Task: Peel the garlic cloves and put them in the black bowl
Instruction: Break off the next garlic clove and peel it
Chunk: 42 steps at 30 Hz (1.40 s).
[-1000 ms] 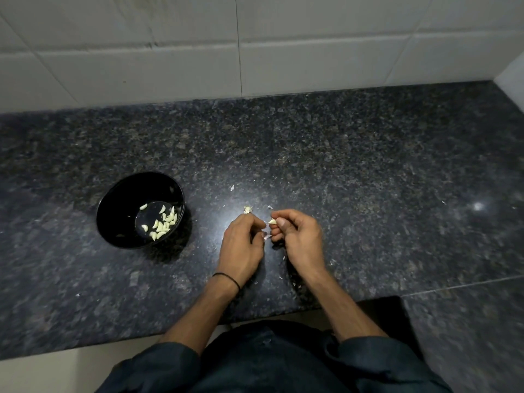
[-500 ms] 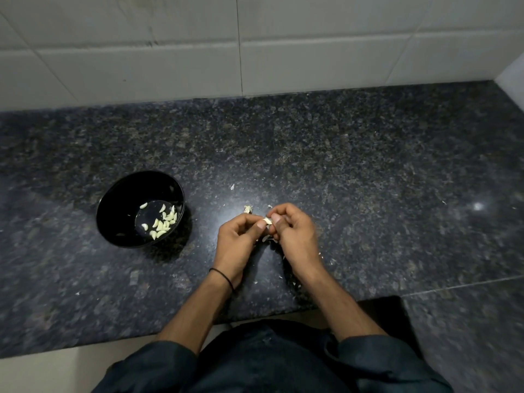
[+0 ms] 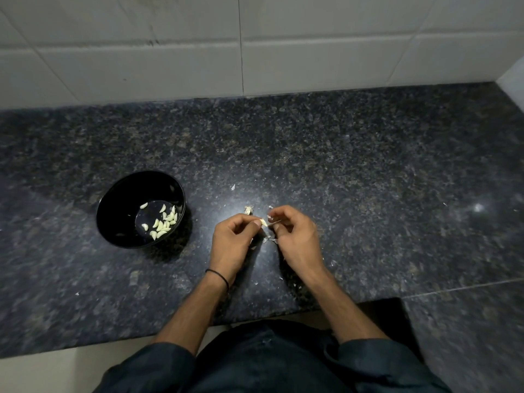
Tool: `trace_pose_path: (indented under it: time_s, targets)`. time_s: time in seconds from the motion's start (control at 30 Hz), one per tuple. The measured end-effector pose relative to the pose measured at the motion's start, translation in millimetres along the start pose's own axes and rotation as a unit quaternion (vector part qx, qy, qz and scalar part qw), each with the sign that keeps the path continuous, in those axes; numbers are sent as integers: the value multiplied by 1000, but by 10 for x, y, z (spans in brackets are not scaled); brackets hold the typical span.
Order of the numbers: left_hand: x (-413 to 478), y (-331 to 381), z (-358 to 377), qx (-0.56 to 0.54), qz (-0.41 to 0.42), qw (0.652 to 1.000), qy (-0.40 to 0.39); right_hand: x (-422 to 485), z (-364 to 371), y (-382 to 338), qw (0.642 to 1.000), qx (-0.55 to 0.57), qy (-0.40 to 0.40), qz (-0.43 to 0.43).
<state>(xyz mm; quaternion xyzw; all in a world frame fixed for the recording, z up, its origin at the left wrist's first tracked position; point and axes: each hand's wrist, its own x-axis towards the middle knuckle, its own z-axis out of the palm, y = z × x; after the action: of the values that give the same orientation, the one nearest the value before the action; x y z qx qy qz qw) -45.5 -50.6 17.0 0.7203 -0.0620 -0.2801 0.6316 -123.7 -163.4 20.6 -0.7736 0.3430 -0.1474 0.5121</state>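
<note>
Left hand point(image 3: 234, 242) pinches small pale garlic clove point(image 3: 263, 222) between thumb and curled fingers, just above dark speckled granite counter point(image 3: 368, 180). Right hand point(image 3: 296, 239), fingers curled, pinches thin papery skin point(image 3: 274, 221) right beside clove. Round black bowl point(image 3: 113, 214) sits left of hands, peeled pale cloves point(image 3: 164, 224) heaped at bottom. Small garlic scrap point(image 3: 249, 209) lies on counter just beyond hands.
</note>
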Motion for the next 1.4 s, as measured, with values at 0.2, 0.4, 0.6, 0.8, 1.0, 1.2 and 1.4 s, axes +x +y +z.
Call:
trace_pose_path:
  time_s: [0.2, 0.4, 0.6, 0.8, 1.0, 1.2, 1.4]
  targets:
    - [9, 16, 16, 0, 11, 1000, 0, -18, 4, -37, 999, 24, -26, 32]
    - [2, 8, 22, -44, -30, 999, -13, -17, -21, -80, 999, -40, -20, -16]
    - [4, -4, 4, -52, -25, 998, -30, -19, 7, -202, 982, 127, -67, 125]
    - [-31, 37, 3, -65, -31, 996, -44, -9, 18, -173, 946, 225, -112, 203]
    - [-20, 20, -14, -37, -26, 998, -50, -20, -18, -167, 994, -1, -101, 38]
    - [-23, 5, -11, -67, -24, 996, -45, -30, 42, -136, 983, 103, -111, 101]
    - [-31, 30, -6, -75, -20, 996, -44, -58, 52, -157, 993, -39, -102, 35]
